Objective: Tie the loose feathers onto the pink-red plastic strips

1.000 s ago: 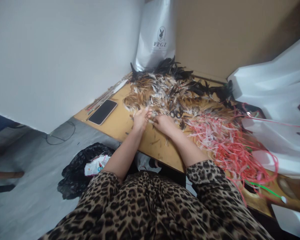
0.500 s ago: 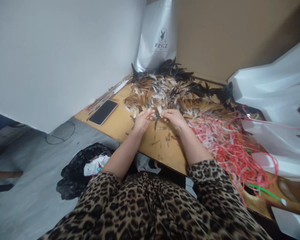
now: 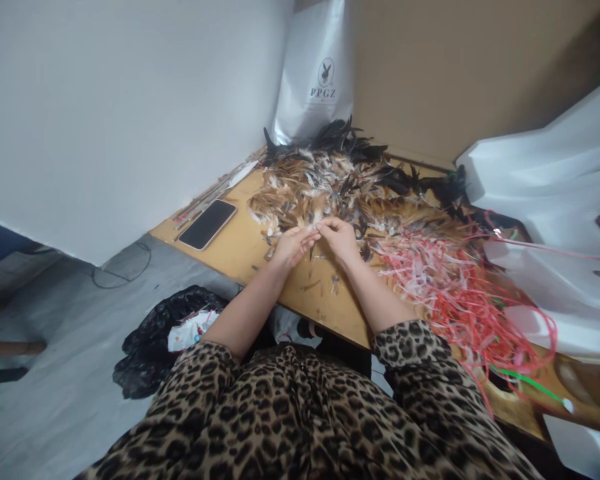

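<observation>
My left hand (image 3: 293, 245) and my right hand (image 3: 339, 239) meet fingertip to fingertip at the near edge of a big heap of brown, white and black feathers (image 3: 340, 183) on a wooden table (image 3: 240, 250). Both hands pinch a small tuft of feathers (image 3: 316, 230) between them. A few loose feathers lie on the wood just below the hands. A pair of black scissors seen earlier is hidden behind my right hand.
A black phone (image 3: 207, 224) lies face up at the table's left, beside thin rods (image 3: 215, 190) along the wall. A tangle of red and pink strips (image 3: 450, 293) spreads to the right. White bags (image 3: 555, 200) stand right, a silver bag (image 3: 320, 73) behind, a black bag (image 3: 155, 333) on the floor.
My hands rose from the tabletop and came together over the heap's near edge, now pinching a tuft of feathers. The right hand moved left, covering the scissors.
</observation>
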Action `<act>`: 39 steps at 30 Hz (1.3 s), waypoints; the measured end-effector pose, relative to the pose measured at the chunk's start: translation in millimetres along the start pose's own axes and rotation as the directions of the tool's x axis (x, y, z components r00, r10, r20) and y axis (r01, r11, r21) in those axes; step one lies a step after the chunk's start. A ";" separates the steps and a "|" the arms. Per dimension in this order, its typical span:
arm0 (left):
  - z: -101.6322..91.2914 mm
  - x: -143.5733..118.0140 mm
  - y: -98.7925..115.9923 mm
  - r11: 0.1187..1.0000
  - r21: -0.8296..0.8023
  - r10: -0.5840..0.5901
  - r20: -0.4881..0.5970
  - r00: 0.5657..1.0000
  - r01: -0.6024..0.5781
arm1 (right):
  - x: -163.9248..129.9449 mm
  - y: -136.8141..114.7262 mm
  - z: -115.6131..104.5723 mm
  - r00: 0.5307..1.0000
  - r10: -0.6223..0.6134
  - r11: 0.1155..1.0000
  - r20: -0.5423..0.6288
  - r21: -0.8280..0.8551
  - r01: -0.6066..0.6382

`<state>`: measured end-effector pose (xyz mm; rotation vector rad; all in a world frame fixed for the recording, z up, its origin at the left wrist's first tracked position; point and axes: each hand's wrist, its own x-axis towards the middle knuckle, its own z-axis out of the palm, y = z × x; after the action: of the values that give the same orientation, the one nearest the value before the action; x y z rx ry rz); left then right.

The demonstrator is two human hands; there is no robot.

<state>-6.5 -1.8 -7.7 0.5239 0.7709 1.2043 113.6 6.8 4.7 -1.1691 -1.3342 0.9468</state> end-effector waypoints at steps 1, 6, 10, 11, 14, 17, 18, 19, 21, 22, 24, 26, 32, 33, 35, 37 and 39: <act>0.3 -0.2 -0.2 1.000 0.005 0.008 -0.006 1.000 -0.008 | -0.3 0.6 0.2 0.999 -0.035 0.999 -0.012 -0.026 0.034; -0.7 0.9 -3.3 0.997 0.037 0.068 0.000 0.998 -0.068 | 0.9 4.5 -1.2 0.993 -0.114 0.984 -0.003 -0.135 0.113; -4.0 3.3 -6.6 0.986 0.091 0.133 0.045 0.990 -0.137 | 3.0 1.6 -3.0 1.000 0.016 0.999 0.021 -0.037 -0.015; -4.7 3.7 -7.1 0.983 0.105 0.143 0.058 0.988 -0.149 | 3.3 -0.2 -3.3 0.998 0.050 0.999 0.030 0.001 -0.051; -5.8 4.1 -7.8 0.978 0.135 0.153 0.074 0.985 -0.162 | 3.4 -6.2 -3.9 0.994 0.099 0.992 0.036 0.075 -0.101; -5.5 3.2 -7.4 0.979 0.150 0.130 0.083 0.988 -0.141 | 2.6 -9.3 -3.6 0.992 0.124 0.984 0.022 0.129 -0.125; -5.1 2.7 -7.1 0.980 0.150 0.119 0.088 0.989 -0.131 | 2.2 -9.3 -3.2 0.991 0.132 0.979 0.016 0.153 -0.133; -4.6 2.1 -6.7 0.982 0.147 0.108 0.092 0.990 -0.121 | 1.8 -8.8 -2.8 0.990 0.140 0.975 0.011 0.175 -0.139; -3.3 0.9 -6.0 0.986 0.131 0.094 0.086 0.992 -0.105 | 1.0 -7.0 -1.5 0.989 0.146 0.968 0.002 0.204 -0.144; -2.6 0.4 -5.7 0.988 0.121 0.089 0.079 0.993 -0.099 | 0.6 -5.9 -0.8 0.989 0.147 0.967 -0.002 0.211 -0.143; -1.7 -0.2 -5.2 0.991 0.100 0.082 0.067 0.994 -0.089 | -0.3 -4.1 0.8 0.989 0.146 0.965 -0.007 0.221 -0.141; -1.6 0.0 -5.0 0.993 0.082 0.077 0.067 0.995 -0.083 | -1.0 -3.2 1.8 0.989 0.148 0.963 -0.012 0.227 -0.141; -3.6 1.4 -6.3 0.993 0.102 0.057 0.102 0.993 -0.067 | 1.5 -4.1 -4.4 0.989 0.142 0.974 0.035 0.172 -0.145; -3.4 1.0 -6.5 0.991 0.115 0.060 0.107 0.993 -0.072 | 2.6 -3.7 -6.5 0.989 0.136 0.976 0.056 0.164 -0.144; -2.6 -0.5 -6.6 0.985 0.146 0.074 0.118 0.990 -0.091 | 5.0 -1.9 -10.5 0.987 0.120 0.977 0.103 0.164 -0.136; -1.6 -2.1 -6.5 0.978 0.176 0.087 0.134 0.987 -0.110 | 7.1 0.4 -13.8 0.985 0.101 0.977 0.142 0.173 -0.125; -1.6 -2.8 -6.1 0.973 0.200 0.090 0.149 0.985 -0.119 | 8.2 1.7 -15.9 0.982 0.082 0.979 0.173 0.169 -0.111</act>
<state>-4.4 -6.2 -12.4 0.8222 0.7611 1.1765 130.0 13.9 6.6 -1.0436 -1.3018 1.2302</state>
